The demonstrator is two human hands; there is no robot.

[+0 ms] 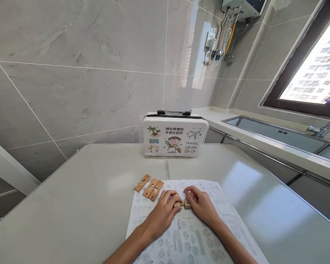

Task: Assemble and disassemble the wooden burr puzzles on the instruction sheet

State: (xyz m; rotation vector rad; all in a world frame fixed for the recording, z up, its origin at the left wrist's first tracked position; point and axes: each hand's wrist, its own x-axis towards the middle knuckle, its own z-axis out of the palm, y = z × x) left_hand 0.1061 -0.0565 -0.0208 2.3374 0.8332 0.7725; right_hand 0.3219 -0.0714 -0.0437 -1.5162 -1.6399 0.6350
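Note:
My left hand and my right hand meet over a printed instruction sheet on a white table. Between their closed fingers they grip small wooden puzzle pieces, which touch each other and are mostly hidden by the fingers. Three loose notched wooden bars lie side by side just left of my left hand, at the sheet's top left corner.
A white tin case printed with cartoons and the word TRAVEL stands upright at the table's far edge against the tiled wall. A steel sink with a tap lies to the right, under a window. A water heater with hoses hangs above.

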